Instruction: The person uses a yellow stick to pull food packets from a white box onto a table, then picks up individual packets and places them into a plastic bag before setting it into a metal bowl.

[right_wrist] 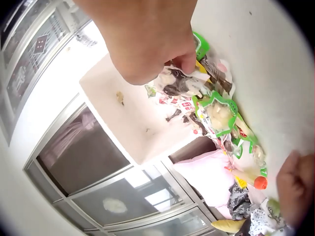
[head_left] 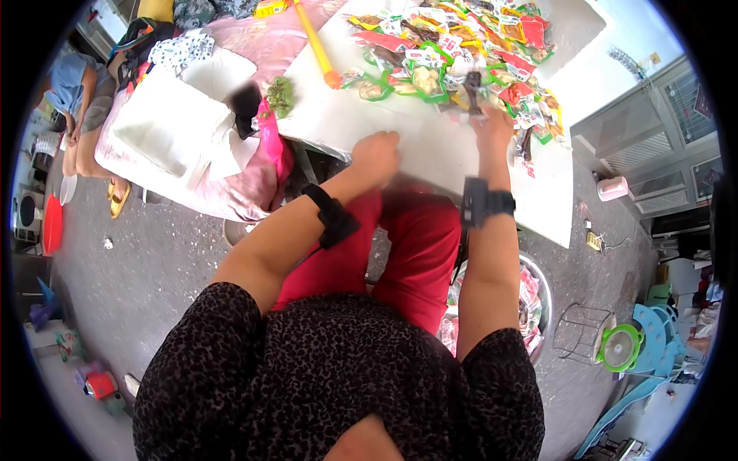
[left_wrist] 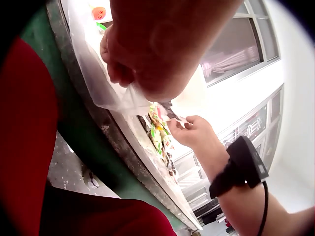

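My left hand is at the table's near edge with its fingers curled. In the left wrist view, that hand grips translucent plastic hanging over the edge. To the right, my right hand reaches to the near side of a heap of small snack packets and pinches a dark packet, blurred. In the right wrist view, the right hand is over clear packets with dark contents, its fingertips partly hidden; green-edged packets lie beside them.
A yellow stick with an orange end lies left of the heap. Further left are a white foam box and a pink bag. A metal basin of packets stands on the floor. A person sits at far left.
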Tool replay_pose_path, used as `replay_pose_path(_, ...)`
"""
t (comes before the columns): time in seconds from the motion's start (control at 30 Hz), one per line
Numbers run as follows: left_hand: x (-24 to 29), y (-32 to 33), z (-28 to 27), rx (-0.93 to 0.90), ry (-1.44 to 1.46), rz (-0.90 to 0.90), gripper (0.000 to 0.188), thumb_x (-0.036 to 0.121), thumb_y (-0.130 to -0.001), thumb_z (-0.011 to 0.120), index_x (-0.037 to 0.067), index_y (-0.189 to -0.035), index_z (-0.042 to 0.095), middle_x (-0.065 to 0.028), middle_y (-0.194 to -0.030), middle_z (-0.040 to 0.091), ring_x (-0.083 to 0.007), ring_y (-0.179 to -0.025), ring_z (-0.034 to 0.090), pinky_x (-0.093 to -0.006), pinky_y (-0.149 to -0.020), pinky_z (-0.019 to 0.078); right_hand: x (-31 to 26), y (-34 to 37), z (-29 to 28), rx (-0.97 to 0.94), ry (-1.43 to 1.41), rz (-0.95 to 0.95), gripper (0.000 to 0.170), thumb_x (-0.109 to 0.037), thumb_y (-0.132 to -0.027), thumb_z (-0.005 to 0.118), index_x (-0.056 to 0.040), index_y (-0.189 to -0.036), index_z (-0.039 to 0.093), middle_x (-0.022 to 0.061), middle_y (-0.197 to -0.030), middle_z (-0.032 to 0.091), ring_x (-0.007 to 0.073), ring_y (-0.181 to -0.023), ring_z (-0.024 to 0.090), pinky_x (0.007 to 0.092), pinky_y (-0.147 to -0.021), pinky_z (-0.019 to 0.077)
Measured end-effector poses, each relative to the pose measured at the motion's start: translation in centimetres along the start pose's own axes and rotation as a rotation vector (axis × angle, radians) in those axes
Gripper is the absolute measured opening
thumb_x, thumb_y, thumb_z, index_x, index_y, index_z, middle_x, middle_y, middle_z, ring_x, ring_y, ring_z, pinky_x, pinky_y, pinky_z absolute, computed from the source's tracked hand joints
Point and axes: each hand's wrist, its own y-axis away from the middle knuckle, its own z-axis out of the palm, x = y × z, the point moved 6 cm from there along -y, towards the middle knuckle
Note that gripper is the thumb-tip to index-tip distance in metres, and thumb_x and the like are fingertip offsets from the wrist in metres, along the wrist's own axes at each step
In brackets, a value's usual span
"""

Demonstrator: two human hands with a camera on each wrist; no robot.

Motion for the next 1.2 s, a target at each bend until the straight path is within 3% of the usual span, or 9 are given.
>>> replay_pose_path(0.07,0.6,-0.2,-0.4,0.005,-0.011,0.021,0.009,0.013,-0.067,0.045,0.005,-0.071,0.049,-0.0134,-0.071,0.053,-0.0333,-0.066,0.053,-0.0427,-0.059,0.0429,-1.5,2.7,-2.3,0.208,-0.273,0.232,0.013,-0.011,-0.070,0.056,-0.0040,-0.079,0.048,0.0044,-0.069,0.048,0.0132,-0.062,0.047,0.0290,-0.052,0.0465)
replay_pose_path(0.13,1.2,-0.3,-0.5,0.018,-0.027,0.060,0.009,0.013,-0.067,0.046,0.005,-0.071,0.049,-0.0132,-0.070,0.053,-0.0329,-0.065,0.053,-0.0423,-0.058,0.0432,-3.5,5.1,-4.4,0.172,-0.245,0.215,0.017,-0.009,-0.072,0.054,-0.0019,-0.085,0.046,0.0063,-0.074,0.051,0.0131,-0.062,0.048,0.0284,-0.054,0.0472)
replay_pose_path(0.3,1.9,0.1,1.1,0.025,-0.019,0.108,0.008,0.013,-0.068,0.046,0.006,-0.071,0.049,-0.0131,-0.070,0.053,-0.0322,-0.066,0.053,-0.0417,-0.058,0.0431,-5.8,11.5,-6.9,0.049,-0.196,0.398,0.011,-0.006,-0.074,0.051,-0.0023,-0.084,0.047,0.0087,-0.080,0.056,0.0138,-0.064,0.054,0.0238,-0.049,0.0458)
replay_pose_path(0.43,1.5,0.3,1.9,0.011,0.074,0.018,0.010,0.014,-0.071,0.045,0.005,-0.073,0.049,-0.0140,-0.072,0.054,-0.0327,-0.068,0.053,-0.0423,-0.060,0.0421,-5.1,14.9,-6.5,-0.053,-0.111,0.394,0.009,-0.009,-0.081,0.043,-0.0029,-0.086,0.046,0.0088,-0.080,0.057,0.0133,-0.066,0.055,0.0217,-0.048,0.0449)
replay_pose_path(0.7,0.5,0.0,1.5,0.034,0.214,-0.114,0.012,0.016,-0.074,0.043,0.006,-0.076,0.049,-0.0146,-0.074,0.054,-0.0331,-0.073,0.052,-0.0421,-0.063,0.0409,-3.4,14.8,-6.3,-0.161,-0.176,0.541,0.006,-0.006,-0.079,0.044,-0.0029,-0.082,0.048,0.0080,-0.075,0.057,0.0132,-0.060,0.053,0.0223,-0.045,0.0435)
replay_pose_path(0.9,2.4,0.3,1.6,-0.080,0.116,0.053,0.010,0.016,-0.073,0.046,0.007,-0.076,0.049,-0.0131,-0.072,0.052,-0.0318,-0.073,0.051,-0.0404,-0.062,0.0412,-2.1,13.7,-4.7,-0.255,-0.234,0.558,0.006,-0.006,-0.080,0.044,-0.0031,-0.082,0.048,0.0077,-0.074,0.056,0.0135,-0.058,0.052,0.0227,-0.047,0.0428)
replay_pose_path(0.97,3.6,0.4,1.3,-0.074,0.088,0.202,0.009,0.014,-0.071,0.047,0.006,-0.075,0.049,-0.0133,-0.073,0.053,-0.0320,-0.071,0.052,-0.0415,-0.061,0.0415,-2.2,13.4,-3.6,-0.233,-0.281,0.557,0.005,-0.007,-0.081,0.044,-0.0035,-0.083,0.048,0.0078,-0.075,0.056,0.0140,-0.058,0.052,0.0232,-0.048,0.0430)
replay_pose_path(1.1,4.8,0.2,0.9,-0.003,0.008,0.368,0.004,0.012,-0.069,0.048,0.009,-0.071,0.049,-0.0098,-0.073,0.051,-0.0286,-0.070,0.051,-0.0384,-0.059,0.0423,-1.3,12.7,-1.7,-0.311,-0.336,0.630,0.005,-0.007,-0.081,0.043,-0.0046,-0.083,0.047,0.0079,-0.075,0.056,0.0148,-0.058,0.052,0.0238,-0.047,0.0443)
replay_pose_path(1.2,5.6,0.4,0.3,-0.069,0.029,0.405,0.004,0.010,-0.067,0.048,0.008,-0.071,0.049,-0.0094,-0.071,0.050,-0.0284,-0.069,0.052,-0.0382,-0.059,0.0424,-1.8,13.0,-0.7,-0.396,-0.273,0.728,0.005,-0.006,-0.081,0.043,-0.0047,-0.083,0.047,0.0078,-0.075,0.056,0.0145,-0.058,0.053,0.0243,-0.045,0.0451)
